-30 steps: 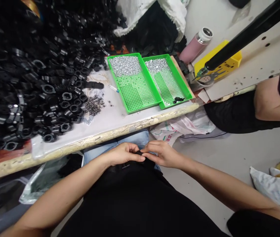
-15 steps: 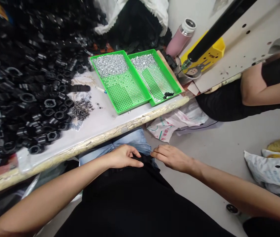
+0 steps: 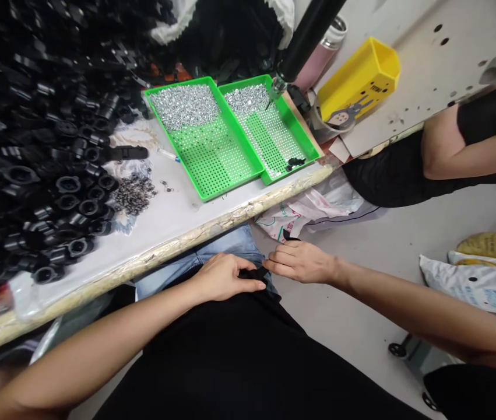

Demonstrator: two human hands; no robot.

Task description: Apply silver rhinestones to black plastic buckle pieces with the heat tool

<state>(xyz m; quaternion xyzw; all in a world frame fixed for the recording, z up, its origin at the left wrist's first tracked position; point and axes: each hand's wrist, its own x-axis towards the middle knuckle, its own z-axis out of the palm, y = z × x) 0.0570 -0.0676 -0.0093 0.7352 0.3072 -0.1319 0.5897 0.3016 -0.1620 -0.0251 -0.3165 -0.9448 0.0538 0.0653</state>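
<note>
Left hand (image 3: 219, 278) pinches a black piece (image 3: 253, 273) over the jeans (image 3: 234, 240); right hand (image 3: 299, 262), curled just beside, holds a black strip (image 3: 290, 235). Strip's tip now shows, unseen 0.5 s ago: likely 2 parts in work.

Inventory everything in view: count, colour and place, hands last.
table: one, whitish, left to centre
black parts: many, black, table's left
trays: two, green, centre
metal bits: many, silver, both trays
small parts: many, dark, left of trays
stick: one, whitish, beside trays
tool: one, black, upper centre
bottle: one, pink, behind tool
holder: one, yellow, right of trays
open bag: one, white, back
lower bags: count unclear, whitish, under table
floor sacks: several, white and tan, right
coworker's arm: one, bare, right
jeans: pair, blue, below table
left hand: one, bare, pinching black piece
right hand: one, bare, beside left
</note>
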